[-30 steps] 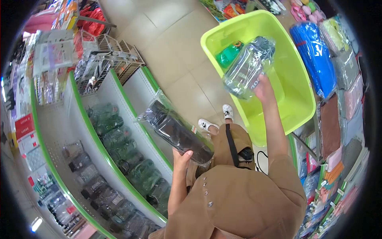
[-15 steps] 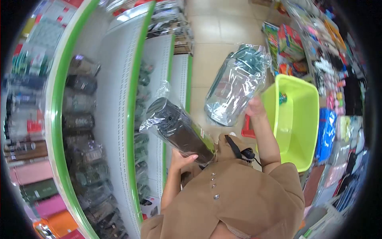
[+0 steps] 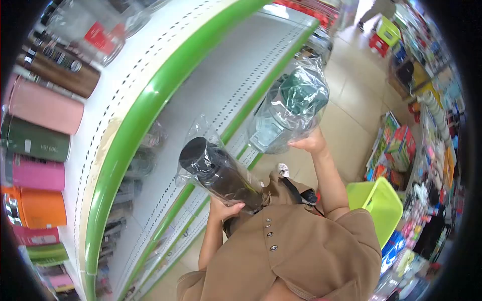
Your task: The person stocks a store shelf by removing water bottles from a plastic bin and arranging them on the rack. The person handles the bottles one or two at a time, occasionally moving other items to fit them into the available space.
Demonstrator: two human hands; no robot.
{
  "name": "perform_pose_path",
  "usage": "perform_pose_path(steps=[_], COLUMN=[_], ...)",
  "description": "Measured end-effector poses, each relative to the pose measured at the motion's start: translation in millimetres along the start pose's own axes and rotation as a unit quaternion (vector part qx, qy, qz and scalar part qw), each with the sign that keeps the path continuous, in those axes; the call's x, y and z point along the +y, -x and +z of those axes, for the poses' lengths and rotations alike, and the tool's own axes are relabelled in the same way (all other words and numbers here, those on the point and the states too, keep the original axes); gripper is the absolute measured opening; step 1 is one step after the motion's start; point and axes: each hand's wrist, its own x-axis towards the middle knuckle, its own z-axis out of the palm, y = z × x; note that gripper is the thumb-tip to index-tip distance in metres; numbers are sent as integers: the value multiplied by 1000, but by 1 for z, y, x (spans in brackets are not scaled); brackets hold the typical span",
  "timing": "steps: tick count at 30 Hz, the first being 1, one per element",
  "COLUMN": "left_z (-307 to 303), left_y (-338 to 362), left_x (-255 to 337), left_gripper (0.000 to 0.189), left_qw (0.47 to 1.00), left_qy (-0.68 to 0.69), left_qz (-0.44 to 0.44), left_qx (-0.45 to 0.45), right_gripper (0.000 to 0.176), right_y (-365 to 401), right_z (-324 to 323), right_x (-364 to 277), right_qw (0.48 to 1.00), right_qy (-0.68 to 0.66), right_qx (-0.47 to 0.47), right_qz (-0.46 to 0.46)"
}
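A dark, plastic-wrapped bottle (image 3: 223, 175) leans against the front of my brown shirt, its black lid tilted up and to the left. My left hand (image 3: 226, 208) is closed round its lower part. In my right hand (image 3: 310, 142) is a large clear bottle (image 3: 288, 108) with a green top, also in crinkled plastic wrap, held up beside the shelf edge. My right fingers grip its lower side and are partly hidden behind it.
Green-edged white shelves (image 3: 165, 85) fill the left, with an orange container (image 3: 42, 206) and a pink one (image 3: 45, 105) among the goods. A lime-green basket (image 3: 384, 213) is at my right. Farther off, a person (image 3: 381, 9) stands near a red stool (image 3: 378, 44).
My view has turned left and closer to the shelves. The clear bottle now tilts with its green top nearer to me. The basket appears lower and partly behind my right arm.
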Motion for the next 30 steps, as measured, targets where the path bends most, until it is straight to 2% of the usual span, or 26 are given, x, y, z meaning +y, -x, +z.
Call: perform_pose_path(steps=[2, 4, 5, 6, 7, 9, 10, 14, 16, 20, 22, 23, 24, 26, 27, 29, 30], left_z=[-3, -2, 4, 9, 15, 25, 30, 45, 49, 51, 51, 52, 54, 67, 68, 66, 66], left_y=[-1, -4, 0, -5, -9, -17, -22, -29, -36, -36, -40, -45, -51, -63, -67, -72, -70], left_x=[-1, -3, 1, 2, 4, 5, 4, -4, -5, -14, -15, -11, -5, 25, 25, 22, 21], left_gripper=[72, 72, 72, 72, 73, 74, 77, 85, 86, 88, 90, 93, 93, 98, 98, 102, 102], left_qw=[999, 997, 996, 995, 992, 987, 982, 971, 965, 957, 957, 956, 957, 952, 952, 945, 946], left_qy=[-25, -21, -18, -18, 19, 51, 73, 106, 118, 171, 191, 212, 209, 258, 257, 291, 291], left_qz=[25, 33, 36, 41, 40, 42, 62, 88, 100, 79, 64, 57, 54, 115, 112, 143, 138], left_qx=[32, 62, 79, 88, 116, 145, 162, 197, 210, 222, 207, 193, 194, 123, 123, 42, 41], right_gripper=[87, 90, 92, 102, 102, 110, 76, 76, 111, 111, 111, 111, 110, 107, 107, 105, 105], right_y=[-18, -39, -42, -50, -58, -71, -76, -85, -91, -90, -88, -89, -90, -89, -88, -85, -82], right_z=[2, 11, 15, 9, 6, 0, 0, -9, -15, -16, -9, -6, -4, 8, 7, 7, 6], right_x=[4, 3, -3, 3, 2, -3, -6, -14, -16, -21, -24, -25, -26, -32, -33, -33, -32], right_qw=[996, 995, 994, 988, 988, 964, 952, 953, 948, 950, 967, 968, 981, 992, 993, 993, 993], right_qy=[79, 89, 98, 144, 141, 249, 273, 257, 268, 256, 221, 217, 152, 39, 38, 67, 66], right_qx=[-33, -47, -45, -46, -53, -88, -62, -91, -136, -122, -61, -58, -57, -68, -66, -61, -58], right_qz=[15, -6, -28, -28, -30, -30, -125, -131, -107, -128, -112, -109, -104, -96, -95, -81, -79])
